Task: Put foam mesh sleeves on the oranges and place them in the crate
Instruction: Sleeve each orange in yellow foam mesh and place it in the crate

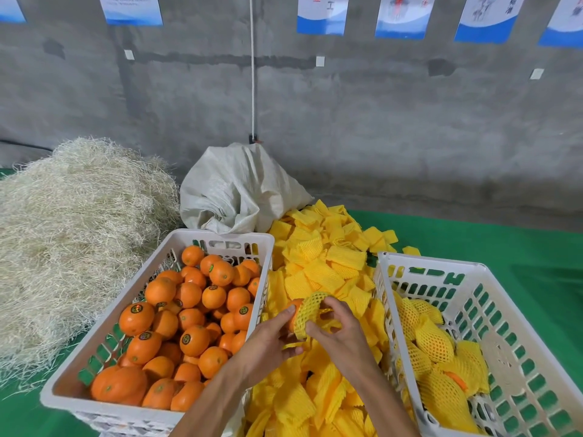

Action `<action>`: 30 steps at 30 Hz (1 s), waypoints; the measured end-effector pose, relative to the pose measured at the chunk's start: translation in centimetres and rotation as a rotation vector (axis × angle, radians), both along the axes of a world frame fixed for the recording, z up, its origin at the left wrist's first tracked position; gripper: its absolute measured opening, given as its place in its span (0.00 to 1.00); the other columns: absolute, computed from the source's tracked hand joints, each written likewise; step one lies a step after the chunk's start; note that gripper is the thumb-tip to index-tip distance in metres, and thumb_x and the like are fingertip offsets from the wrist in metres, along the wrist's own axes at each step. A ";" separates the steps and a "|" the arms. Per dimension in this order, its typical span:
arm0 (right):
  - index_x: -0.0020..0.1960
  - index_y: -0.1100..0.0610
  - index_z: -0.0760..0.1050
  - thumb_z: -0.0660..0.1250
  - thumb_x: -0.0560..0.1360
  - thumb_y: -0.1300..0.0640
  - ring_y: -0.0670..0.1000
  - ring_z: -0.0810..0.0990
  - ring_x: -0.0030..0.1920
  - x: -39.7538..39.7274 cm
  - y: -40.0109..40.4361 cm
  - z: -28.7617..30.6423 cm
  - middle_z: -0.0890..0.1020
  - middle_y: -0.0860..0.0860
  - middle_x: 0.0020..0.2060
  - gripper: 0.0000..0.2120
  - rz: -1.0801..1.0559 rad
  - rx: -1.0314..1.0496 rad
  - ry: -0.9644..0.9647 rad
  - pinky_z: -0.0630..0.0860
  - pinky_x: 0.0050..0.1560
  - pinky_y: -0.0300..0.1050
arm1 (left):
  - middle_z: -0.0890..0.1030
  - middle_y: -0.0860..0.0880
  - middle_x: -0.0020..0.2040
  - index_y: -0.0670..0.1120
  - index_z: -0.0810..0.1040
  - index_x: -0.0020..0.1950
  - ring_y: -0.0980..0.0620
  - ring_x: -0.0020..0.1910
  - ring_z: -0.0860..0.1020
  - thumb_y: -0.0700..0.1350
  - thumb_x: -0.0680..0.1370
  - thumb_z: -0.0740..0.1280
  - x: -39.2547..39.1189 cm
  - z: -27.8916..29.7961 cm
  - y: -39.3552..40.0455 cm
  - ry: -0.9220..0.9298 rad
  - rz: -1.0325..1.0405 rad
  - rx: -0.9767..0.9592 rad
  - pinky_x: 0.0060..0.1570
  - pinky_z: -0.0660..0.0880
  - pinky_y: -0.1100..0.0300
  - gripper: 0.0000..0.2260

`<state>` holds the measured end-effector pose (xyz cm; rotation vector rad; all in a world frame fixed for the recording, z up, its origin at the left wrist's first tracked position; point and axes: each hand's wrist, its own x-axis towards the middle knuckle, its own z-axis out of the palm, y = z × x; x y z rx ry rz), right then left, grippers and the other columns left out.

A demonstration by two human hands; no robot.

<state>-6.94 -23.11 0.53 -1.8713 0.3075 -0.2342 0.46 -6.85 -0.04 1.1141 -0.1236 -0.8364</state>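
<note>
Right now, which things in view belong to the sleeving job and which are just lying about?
Job: orange in hand, mesh sleeve, left hand, right hand, crate of bare oranges, sleeve pile, crate of sleeved oranges.
Lying about: straw heap, woven sack, wall posters.

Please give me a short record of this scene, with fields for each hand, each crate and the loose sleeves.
left hand: holds orange
right hand: pulls foam mesh sleeve over that orange
left crate: filled with bare oranges
right crate: a few sleeved oranges, much room left
loose sleeves: yellow pile between the crates
step: sleeve only partly on
</note>
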 end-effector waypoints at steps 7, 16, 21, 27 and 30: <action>0.67 0.43 0.68 0.63 0.68 0.34 0.46 0.65 0.61 0.9 2.0 -0.4 0.65 0.40 0.58 0.30 -0.013 -0.611 -0.033 0.73 0.52 0.44 | 0.79 0.42 0.70 0.43 0.78 0.72 0.40 0.66 0.78 0.51 0.83 0.64 -0.2 -0.1 -0.1 0.087 -0.053 -0.107 0.62 0.75 0.46 0.20; 0.65 0.47 0.68 0.64 0.69 0.38 0.48 0.65 0.60 1.9 3.0 -0.6 0.65 0.43 0.58 0.27 0.016 -0.756 -0.129 0.74 0.58 0.47 | 0.79 0.43 0.61 0.46 0.79 0.71 0.41 0.59 0.76 0.55 0.78 0.73 -0.6 0.7 -0.5 -0.024 -0.038 -0.027 0.63 0.71 0.42 0.24; 0.70 0.44 0.69 0.69 0.69 0.33 0.40 0.65 0.66 2.1 3.1 -0.7 0.66 0.34 0.62 0.32 -0.008 -0.484 -0.158 0.70 0.63 0.40 | 0.78 0.45 0.43 0.45 0.77 0.68 0.50 0.36 0.74 0.59 0.77 0.68 -0.2 0.6 -0.5 0.103 0.053 -0.085 0.38 0.69 0.53 0.25; 0.63 0.37 0.75 0.65 0.77 0.33 0.37 0.74 0.60 1.6 3.2 -0.4 0.72 0.33 0.61 0.17 -0.088 -0.171 -0.192 0.74 0.51 0.36 | 0.84 0.45 0.58 0.48 0.84 0.63 0.46 0.42 0.79 0.60 0.82 0.63 0.0 0.7 0.2 0.202 0.044 -0.174 0.40 0.77 0.54 0.21; 0.58 0.36 0.79 0.67 0.78 0.40 0.37 0.79 0.52 1.6 2.9 0.2 0.77 0.36 0.59 0.10 -0.115 0.100 -0.089 0.77 0.47 0.38 | 0.84 0.43 0.55 0.44 0.86 0.62 0.48 0.43 0.83 0.62 0.84 0.58 0.2 0.2 0.5 0.236 -0.009 -0.263 0.36 0.78 0.57 0.26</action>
